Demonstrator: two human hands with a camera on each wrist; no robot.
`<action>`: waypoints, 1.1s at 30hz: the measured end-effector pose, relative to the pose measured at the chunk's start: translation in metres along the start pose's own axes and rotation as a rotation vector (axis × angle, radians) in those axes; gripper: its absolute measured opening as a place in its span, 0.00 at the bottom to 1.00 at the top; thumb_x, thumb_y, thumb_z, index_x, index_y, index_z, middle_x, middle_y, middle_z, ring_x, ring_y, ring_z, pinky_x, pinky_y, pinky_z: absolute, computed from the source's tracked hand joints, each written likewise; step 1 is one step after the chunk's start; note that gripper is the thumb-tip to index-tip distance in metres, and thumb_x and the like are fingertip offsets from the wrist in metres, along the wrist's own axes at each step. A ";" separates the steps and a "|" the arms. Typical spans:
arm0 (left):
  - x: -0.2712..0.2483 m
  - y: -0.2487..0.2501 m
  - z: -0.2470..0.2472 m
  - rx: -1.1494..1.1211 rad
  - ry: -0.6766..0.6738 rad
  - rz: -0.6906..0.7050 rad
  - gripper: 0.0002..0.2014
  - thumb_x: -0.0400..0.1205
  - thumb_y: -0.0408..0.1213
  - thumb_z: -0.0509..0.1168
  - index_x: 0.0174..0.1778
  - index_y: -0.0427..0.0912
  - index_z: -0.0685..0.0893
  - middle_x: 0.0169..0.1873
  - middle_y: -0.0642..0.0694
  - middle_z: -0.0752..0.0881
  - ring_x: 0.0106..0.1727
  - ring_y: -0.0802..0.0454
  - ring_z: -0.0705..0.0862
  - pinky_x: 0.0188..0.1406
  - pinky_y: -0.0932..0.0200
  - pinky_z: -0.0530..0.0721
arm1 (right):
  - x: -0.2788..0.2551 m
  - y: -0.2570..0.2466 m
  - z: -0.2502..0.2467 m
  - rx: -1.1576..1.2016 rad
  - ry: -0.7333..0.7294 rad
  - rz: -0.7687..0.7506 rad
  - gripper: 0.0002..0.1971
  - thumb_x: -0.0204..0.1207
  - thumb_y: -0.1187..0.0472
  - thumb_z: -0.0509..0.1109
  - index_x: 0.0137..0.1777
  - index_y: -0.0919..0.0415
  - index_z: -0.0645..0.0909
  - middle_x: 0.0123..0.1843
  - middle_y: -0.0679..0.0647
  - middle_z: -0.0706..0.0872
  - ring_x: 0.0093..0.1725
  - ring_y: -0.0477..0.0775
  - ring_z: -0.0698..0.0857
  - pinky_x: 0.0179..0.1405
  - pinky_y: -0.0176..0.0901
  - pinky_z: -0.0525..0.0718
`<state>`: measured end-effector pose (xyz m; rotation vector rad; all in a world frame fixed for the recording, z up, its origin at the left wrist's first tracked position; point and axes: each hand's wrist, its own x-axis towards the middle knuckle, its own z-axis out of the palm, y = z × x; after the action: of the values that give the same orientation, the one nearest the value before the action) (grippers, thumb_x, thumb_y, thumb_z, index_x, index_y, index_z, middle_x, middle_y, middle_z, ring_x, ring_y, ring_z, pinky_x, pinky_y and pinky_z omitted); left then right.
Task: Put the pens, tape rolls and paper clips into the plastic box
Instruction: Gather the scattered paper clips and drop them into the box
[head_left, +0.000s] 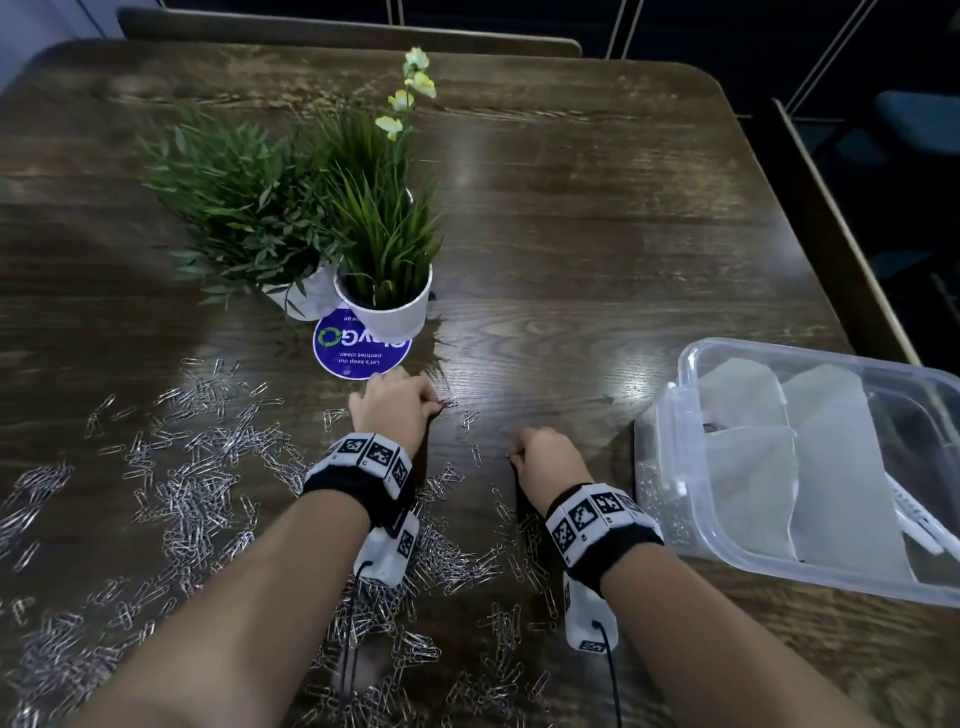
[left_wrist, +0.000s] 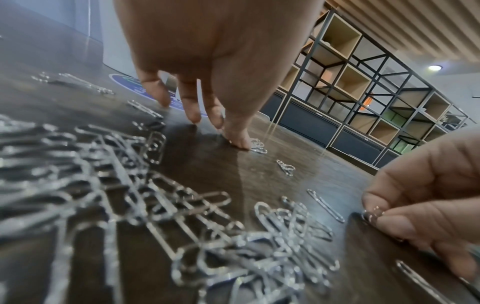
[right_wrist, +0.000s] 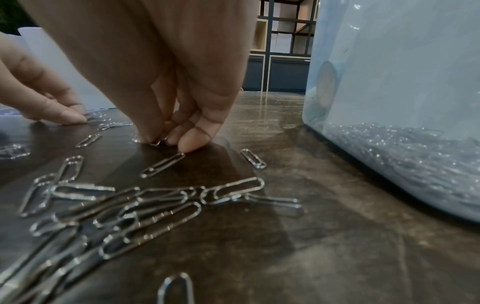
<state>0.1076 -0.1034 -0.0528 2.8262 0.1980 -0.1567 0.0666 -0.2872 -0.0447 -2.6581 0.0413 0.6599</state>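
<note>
Paper clips (head_left: 208, 499), the small silver wire kind, are all over the dark wood-grain table (head_left: 597, 218), thickest on my left side and in front of me btw my forearms.

My left hand (head_left: 389, 408) is down on the table just below the round blue sticker (head_left: 358, 345), fingers pointing down, thumb (left_wrist: 237, 137) and fingertips touching the wood next to a tiny bunch of clips (head_left: 448, 402). Can't tell if it's actually got hold of any yet, looks more like touching than gripping.

My right hand (head_left: 545, 460) is curled up tight, fingertips (right_wrist: 192, 142) bunched together w/ the thumb, pinching a clip or two right at the table surface. Another clip (right_wrist: 162, 165) lies just under the fingertips, touching one of them.

Clear plastic box w/ rounded corners (head_left: 691, 364) sits to my right, close to the right hand. Thru its wall you can see a layer of clips already piled on the bottom (right_wrist: 405, 144), plus some greyish flat shapes inside, can't make out what those are.

Two potted green plants in white pots (head_left: 384, 312) stand further back, center-left; the nearer one rests partly on the sticker.
</note>
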 end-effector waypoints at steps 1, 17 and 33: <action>-0.001 -0.002 -0.001 -0.024 -0.005 0.004 0.06 0.77 0.49 0.70 0.44 0.52 0.86 0.51 0.52 0.77 0.58 0.51 0.73 0.54 0.50 0.68 | 0.000 0.001 0.000 -0.006 -0.016 -0.012 0.09 0.83 0.65 0.63 0.57 0.61 0.84 0.61 0.61 0.81 0.61 0.62 0.82 0.57 0.46 0.78; -0.012 -0.032 -0.012 0.023 -0.162 0.073 0.07 0.84 0.36 0.63 0.53 0.38 0.83 0.52 0.43 0.84 0.54 0.46 0.81 0.47 0.59 0.72 | 0.043 -0.040 0.002 -0.087 0.031 -0.419 0.05 0.78 0.62 0.71 0.47 0.60 0.89 0.64 0.51 0.81 0.66 0.57 0.76 0.63 0.49 0.76; -0.041 -0.029 -0.033 -0.035 -0.202 0.033 0.08 0.84 0.39 0.63 0.53 0.40 0.82 0.49 0.47 0.82 0.51 0.51 0.78 0.53 0.61 0.74 | -0.002 -0.032 0.010 -0.103 -0.012 -0.005 0.11 0.83 0.67 0.62 0.63 0.67 0.80 0.63 0.64 0.83 0.62 0.62 0.83 0.59 0.46 0.80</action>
<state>0.0658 -0.0708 -0.0248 2.7537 0.1080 -0.4248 0.0644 -0.2540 -0.0395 -2.7512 -0.0026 0.6940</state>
